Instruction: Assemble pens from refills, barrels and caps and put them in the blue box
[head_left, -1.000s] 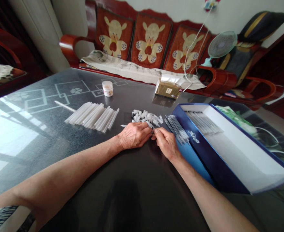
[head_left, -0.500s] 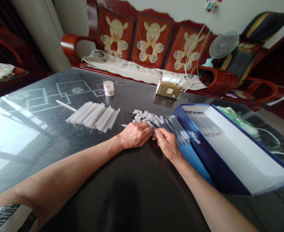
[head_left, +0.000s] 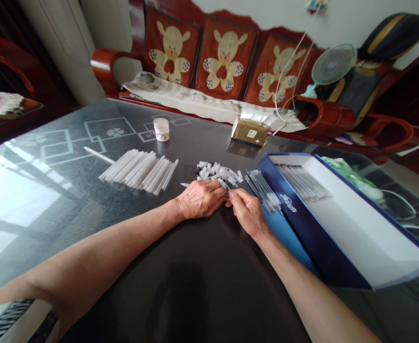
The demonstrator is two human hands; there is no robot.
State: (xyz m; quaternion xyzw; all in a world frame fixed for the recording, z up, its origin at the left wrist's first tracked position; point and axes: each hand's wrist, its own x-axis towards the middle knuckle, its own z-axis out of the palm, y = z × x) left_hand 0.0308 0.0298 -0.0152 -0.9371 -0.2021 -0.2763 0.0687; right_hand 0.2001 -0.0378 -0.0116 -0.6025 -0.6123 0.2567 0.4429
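My left hand (head_left: pixel 203 198) is closed, palm down, with a pale pointed tip (head_left: pixel 184 184) sticking out at its left side; the rest of that item is hidden. Touching or nearly touching it, my right hand (head_left: pixel 247 209) has thumb and fingers pinched on something too small to make out. Just beyond my hands lies a pile of small white and black caps (head_left: pixel 214 171). White translucent tubes (head_left: pixel 138 169) lie side by side on the left. Thin dark refills (head_left: pixel 263 188) rest against a blue box on the right.
The open blue box (head_left: pixel 338 209) holds more refills (head_left: pixel 304 181). A small white jar (head_left: pixel 161 130) and a tissue pack (head_left: pixel 251 129) stand farther back on the dark table (head_left: pixel 141 286). Behind is a sofa with bear-patterned cushions (head_left: pixel 223 57).
The view has shifted very slightly. My hands hold nearly the same pose, and no object has visibly moved on the table.
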